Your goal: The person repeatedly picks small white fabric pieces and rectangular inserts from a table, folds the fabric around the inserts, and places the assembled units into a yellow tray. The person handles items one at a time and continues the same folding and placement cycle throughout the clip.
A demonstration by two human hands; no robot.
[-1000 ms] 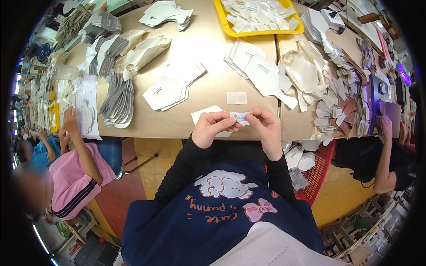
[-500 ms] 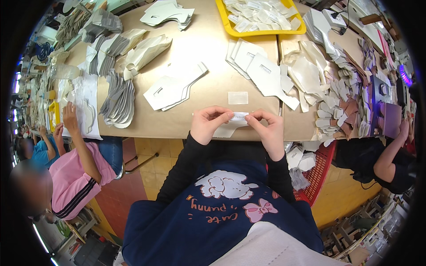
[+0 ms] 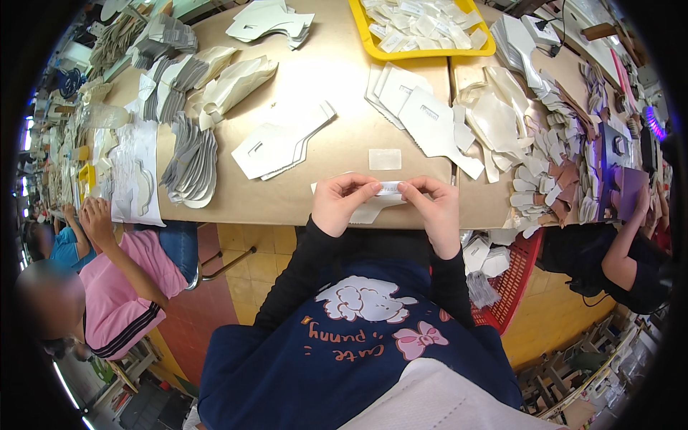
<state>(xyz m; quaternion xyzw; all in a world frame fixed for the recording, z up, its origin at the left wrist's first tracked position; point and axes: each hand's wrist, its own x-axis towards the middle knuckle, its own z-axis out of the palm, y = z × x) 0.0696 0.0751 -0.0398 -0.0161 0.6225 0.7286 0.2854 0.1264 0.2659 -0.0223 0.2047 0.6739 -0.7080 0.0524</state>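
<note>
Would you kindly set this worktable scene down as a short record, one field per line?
Left hand: pinches one end of a small white label
Right hand: pinches its other end
Beneath the hands: white cut piece on the table
Just beyond: pale rectangular patch, flat
Far side: yellow tray holding small pale pieces
Lower right: red basket

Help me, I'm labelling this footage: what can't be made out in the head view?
In the head view:
Label: ends hidden by the left hand and right hand; print too small to read.
White piece beneath: partly covered by the left hand.
Yellow tray: far side cut off by the top edge.
Red basket: partly behind the right sleeve.
</note>
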